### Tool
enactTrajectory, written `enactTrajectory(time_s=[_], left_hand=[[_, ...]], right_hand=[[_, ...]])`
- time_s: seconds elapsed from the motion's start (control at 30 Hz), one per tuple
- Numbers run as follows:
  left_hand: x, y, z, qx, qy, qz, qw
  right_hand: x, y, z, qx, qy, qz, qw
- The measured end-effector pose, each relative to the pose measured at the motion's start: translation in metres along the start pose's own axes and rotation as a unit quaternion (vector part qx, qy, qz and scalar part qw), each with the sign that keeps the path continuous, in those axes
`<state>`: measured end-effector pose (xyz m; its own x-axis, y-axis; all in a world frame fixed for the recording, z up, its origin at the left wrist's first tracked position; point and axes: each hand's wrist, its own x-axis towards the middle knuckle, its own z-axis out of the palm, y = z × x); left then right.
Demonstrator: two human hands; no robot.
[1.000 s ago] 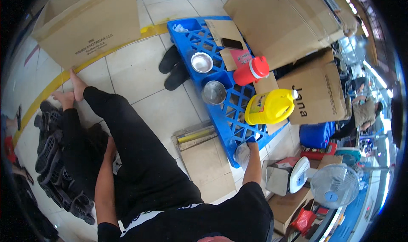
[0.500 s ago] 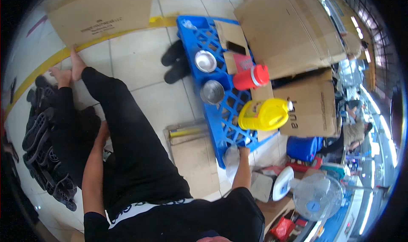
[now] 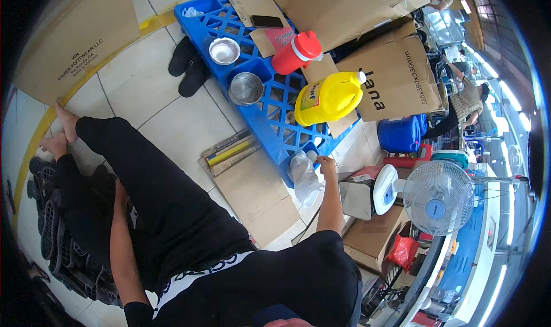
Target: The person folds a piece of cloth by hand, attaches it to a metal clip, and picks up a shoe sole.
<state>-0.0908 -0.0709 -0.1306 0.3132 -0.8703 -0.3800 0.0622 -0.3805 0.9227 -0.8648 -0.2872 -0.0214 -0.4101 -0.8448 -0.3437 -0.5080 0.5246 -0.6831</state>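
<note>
My right hand (image 3: 327, 165) is at the near right corner of the blue plastic pallet (image 3: 281, 120), fingers drawn together. Whatever they may hold is too small to make out. Right beside it, a clear plastic bag (image 3: 304, 180) hangs at the pallet's corner; I cannot tell whether the fingers touch it. My left hand (image 3: 120, 194) reaches down between my legs, by a pile of black shoe soles or sandals (image 3: 54, 235). The leg of my black trousers hides its fingers.
On the pallet stand a yellow jug (image 3: 330, 100), a red flask (image 3: 295, 52), two metal bowls (image 3: 224, 51) and a phone (image 3: 267, 21). Black slippers (image 3: 192, 71) lie beside it. Flattened cardboard (image 3: 252, 195) is on the floor; a fan (image 3: 438, 198) stands at right. Big cartons (image 3: 390, 77) are behind.
The whole view has shifted and turned, so the pallet now appears further left. My right hand has drawn back a little from over the plastic bag to its edge. My left hand stays between my legs.
</note>
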Motion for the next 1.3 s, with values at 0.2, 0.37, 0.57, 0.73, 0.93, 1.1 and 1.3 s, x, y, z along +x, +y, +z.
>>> enactTrajectory(time_s=[0.2, 0.37, 0.57, 0.73, 0.93, 1.1, 1.3], left_hand=[[-0.006, 0.005, -0.003, 0.082, 0.006, 0.072, 0.994], [-0.008, 0.005, -0.001, 0.142, 0.008, 0.124, 0.982], [0.002, -0.012, -0.011, 0.011, 0.007, -0.012, 1.0], [0.002, -0.004, -0.005, -0.071, 0.052, -0.099, 0.991], [-0.002, 0.001, -0.002, -0.118, 0.067, -0.104, 0.985], [-0.004, 0.003, 0.0, -0.037, 0.051, -0.063, 0.996], [0.002, -0.024, -0.015, -0.046, 0.033, -0.026, 0.998]], right_hand=[[0.0, -0.011, 0.002, 0.049, -0.079, 0.01, 0.996], [0.0, -0.019, 0.0, 0.029, -0.077, 0.004, 0.997], [-0.001, -0.026, 0.005, 0.027, -0.082, 0.026, 0.996], [-0.005, -0.025, 0.006, 0.085, -0.078, 0.002, 0.993], [0.004, -0.018, 0.012, 0.023, -0.073, 0.056, 0.995], [0.005, -0.016, 0.027, 0.001, -0.029, 0.027, 0.999], [0.016, -0.022, 0.046, 0.099, -0.004, 0.046, 0.994]])
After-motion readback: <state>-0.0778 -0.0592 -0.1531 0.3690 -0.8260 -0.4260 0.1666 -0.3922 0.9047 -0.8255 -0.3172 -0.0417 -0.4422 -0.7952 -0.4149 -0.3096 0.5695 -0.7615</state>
